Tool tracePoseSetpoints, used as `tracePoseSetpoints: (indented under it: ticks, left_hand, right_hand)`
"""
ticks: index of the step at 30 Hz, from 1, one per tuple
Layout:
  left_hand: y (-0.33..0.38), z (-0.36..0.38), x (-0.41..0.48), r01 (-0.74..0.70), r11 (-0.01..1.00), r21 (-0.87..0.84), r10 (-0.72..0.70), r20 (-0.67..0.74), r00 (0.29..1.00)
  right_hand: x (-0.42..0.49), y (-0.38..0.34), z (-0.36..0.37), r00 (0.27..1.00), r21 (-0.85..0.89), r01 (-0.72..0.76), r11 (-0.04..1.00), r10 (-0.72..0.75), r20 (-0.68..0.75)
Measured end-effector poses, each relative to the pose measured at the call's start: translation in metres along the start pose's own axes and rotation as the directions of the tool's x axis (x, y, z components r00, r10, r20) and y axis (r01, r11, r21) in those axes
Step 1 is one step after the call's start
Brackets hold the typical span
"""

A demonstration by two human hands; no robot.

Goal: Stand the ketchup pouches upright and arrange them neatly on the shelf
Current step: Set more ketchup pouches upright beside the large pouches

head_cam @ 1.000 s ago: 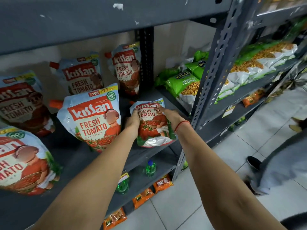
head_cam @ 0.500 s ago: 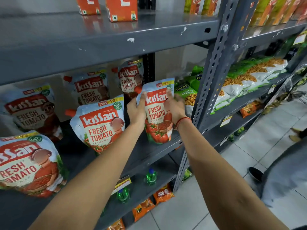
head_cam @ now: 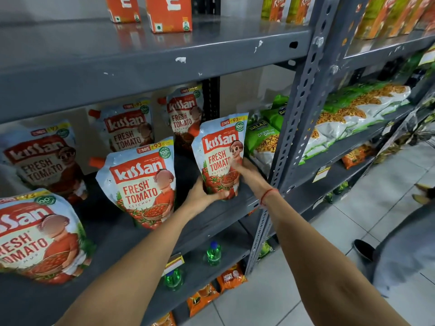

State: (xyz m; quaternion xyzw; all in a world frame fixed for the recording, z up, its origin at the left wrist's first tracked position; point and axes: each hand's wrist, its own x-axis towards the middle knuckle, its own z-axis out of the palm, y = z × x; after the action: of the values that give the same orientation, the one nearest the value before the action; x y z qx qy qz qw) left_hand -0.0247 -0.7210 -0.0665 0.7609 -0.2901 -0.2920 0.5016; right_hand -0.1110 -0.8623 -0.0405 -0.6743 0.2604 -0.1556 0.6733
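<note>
Head view: both hands grip an upright red-and-white ketchup pouch [head_cam: 220, 156], left hand [head_cam: 200, 196] at its base, right hand [head_cam: 247, 171] on its front. It stands near the shelf [head_cam: 211, 217] front edge, bare space around it.

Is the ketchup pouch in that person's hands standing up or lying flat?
Standing upright. The ketchup pouch has its base on the shelf, label reading level, left hand and right hand gripping its lower part.

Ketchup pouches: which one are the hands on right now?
The rightmost front ketchup pouch, next to the grey upright post. The left hand grips its base and the right hand its lower right side; the other five pouches stand untouched.
</note>
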Motion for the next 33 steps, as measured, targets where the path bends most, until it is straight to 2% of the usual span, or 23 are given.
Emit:
tracePoseSetpoints:
  ticks: [3,9,18,21,23,25,26,27,28,29,31,32,33]
  left_hand:
    - [-0.013,0.008,0.002,-0.032,0.987,0.157,0.044,-0.075,0.996]
    - [-0.017,0.031,-0.004,-0.056,0.976,0.209,0.102,-0.218,0.971]
    - [-0.019,0.041,-0.008,-0.021,0.980,0.198,0.062,-0.202,0.977]
    - [-0.016,0.041,-0.015,-0.003,0.980,0.200,0.041,-0.187,0.982]
    - [-0.017,0.040,-0.031,-0.014,0.986,0.164,0.047,-0.200,0.979]
    - [-0.021,0.029,-0.063,-0.083,0.992,0.100,0.108,-0.276,0.955]
    - [-0.024,0.022,-0.079,-0.135,0.988,0.073,0.151,-0.341,0.928]
    - [-0.030,0.011,-0.097,-0.186,0.981,0.062,0.195,-0.426,0.884]
    - [-0.037,-0.002,-0.113,-0.229,0.971,0.075,0.234,-0.514,0.825]
    - [-0.043,-0.017,-0.126,-0.249,0.963,0.101,0.260,-0.593,0.762]
    - [-0.057,-0.047,-0.143,-0.223,0.963,0.154,0.265,-0.707,0.656]
    - [-0.063,-0.062,-0.145,-0.181,0.971,0.157,0.237,-0.734,0.637]
    - [-0.068,-0.072,-0.141,-0.131,0.982,0.135,0.188,-0.725,0.662]
  right_hand:
    - [-0.007,0.019,-0.002,0.998,-0.031,0.025,0.999,-0.023,0.054]
    - [-0.012,0.032,-0.006,0.999,0.023,0.051,0.998,-0.051,-0.007]
    - [-0.022,0.045,-0.006,0.993,0.048,0.080,0.996,-0.076,-0.088]
    - [-0.026,0.052,-0.001,0.981,-0.001,0.071,0.997,-0.070,-0.181]
    - [-0.038,0.058,0.011,0.934,-0.024,0.075,0.997,-0.078,-0.349]
    - [-0.058,0.062,0.033,0.824,-0.046,0.125,0.991,-0.130,-0.551]
    - [-0.068,0.064,0.046,0.757,-0.078,0.167,0.983,-0.178,-0.628]
    - [-0.077,0.064,0.062,0.723,-0.120,0.209,0.971,-0.236,-0.650]
    - [-0.083,0.065,0.078,0.728,-0.161,0.250,0.955,-0.295,-0.619]
    - [-0.087,0.064,0.093,0.764,-0.184,0.284,0.941,-0.338,-0.549]
    - [-0.083,0.059,0.119,0.885,-0.186,0.289,0.939,-0.336,-0.323]
    - [-0.078,0.054,0.130,0.932,-0.173,0.269,0.948,-0.301,-0.203]
    - [-0.070,0.052,0.135,0.965,-0.137,0.221,0.966,-0.237,-0.111]
